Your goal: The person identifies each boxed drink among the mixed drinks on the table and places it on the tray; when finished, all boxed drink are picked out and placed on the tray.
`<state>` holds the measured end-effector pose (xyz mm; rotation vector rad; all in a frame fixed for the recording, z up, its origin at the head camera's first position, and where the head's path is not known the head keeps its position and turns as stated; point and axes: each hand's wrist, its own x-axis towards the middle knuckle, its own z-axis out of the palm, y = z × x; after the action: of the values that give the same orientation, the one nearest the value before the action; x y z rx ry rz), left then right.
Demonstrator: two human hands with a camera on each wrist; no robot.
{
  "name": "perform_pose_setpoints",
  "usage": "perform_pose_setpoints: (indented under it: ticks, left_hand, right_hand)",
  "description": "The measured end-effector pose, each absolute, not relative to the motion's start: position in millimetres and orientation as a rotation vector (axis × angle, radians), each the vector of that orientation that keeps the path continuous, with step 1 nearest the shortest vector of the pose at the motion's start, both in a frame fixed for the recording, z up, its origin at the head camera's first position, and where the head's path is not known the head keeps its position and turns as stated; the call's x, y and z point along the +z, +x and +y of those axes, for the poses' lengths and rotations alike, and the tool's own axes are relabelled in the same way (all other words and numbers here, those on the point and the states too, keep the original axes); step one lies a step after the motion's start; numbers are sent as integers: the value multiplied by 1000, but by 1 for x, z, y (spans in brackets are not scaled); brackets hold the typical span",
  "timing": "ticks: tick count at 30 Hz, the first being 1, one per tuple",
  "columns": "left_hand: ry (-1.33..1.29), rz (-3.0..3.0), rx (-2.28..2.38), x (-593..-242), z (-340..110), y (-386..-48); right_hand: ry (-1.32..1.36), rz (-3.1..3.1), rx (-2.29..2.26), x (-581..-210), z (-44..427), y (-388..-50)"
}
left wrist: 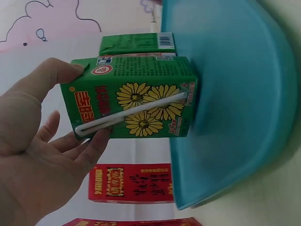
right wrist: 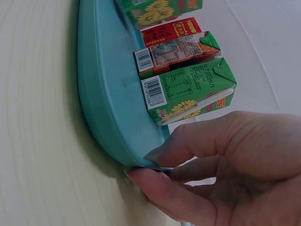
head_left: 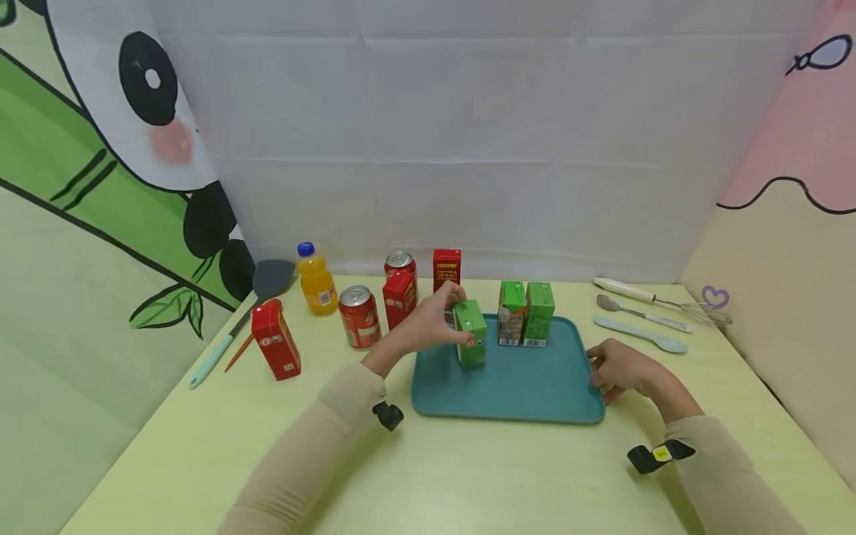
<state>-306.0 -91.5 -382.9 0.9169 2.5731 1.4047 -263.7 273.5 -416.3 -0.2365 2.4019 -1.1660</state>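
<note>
My left hand [head_left: 435, 323] grips a green drink carton [head_left: 471, 334] with yellow flowers on its side, thumb on one face and fingers on the other. A white straw [left wrist: 136, 113] is stuck along that carton in the left wrist view. The carton is at the left part of a teal tray [head_left: 515, 390]; whether its base touches the tray is hard to tell. With thumb and fingers, my right hand [head_left: 622, 368] pinches the tray's right rim. Toward the tray's back stand a second green carton [head_left: 539, 316] and a green-topped carton with a brownish side [head_left: 511, 312], side by side.
Left of the tray stand red cartons [head_left: 276, 342], red cans [head_left: 359, 318] and an orange juice bottle [head_left: 317, 279]. A spatula [head_left: 273, 279] lies farther left. To the right lie a whisk [head_left: 669, 301], a metal spoon [head_left: 642, 312] and a light blue spoon [head_left: 638, 333]. A white cloth wall [head_left: 468, 148] rises behind.
</note>
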Motion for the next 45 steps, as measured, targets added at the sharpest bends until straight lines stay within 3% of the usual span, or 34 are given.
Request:
perform_pose_setpoints:
  ticks: [10, 21, 32, 45]
  left_hand:
    - [870, 2545, 1322, -391, -89, -313]
    - [534, 2578, 1193, -416, -90, -298]
    - [493, 2607, 1278, -419, -84, -289]
    - [468, 2633, 1240, -425, -72, -308]
  right_hand:
    - [-219, 2398, -1167, -417, 275, -263]
    - [-240, 2390, -1182, -417, 272, -261]
    - [-251, 2398, -1177, -414, 271, -261]
    - [-272, 2396, -1171, -415, 273, -261]
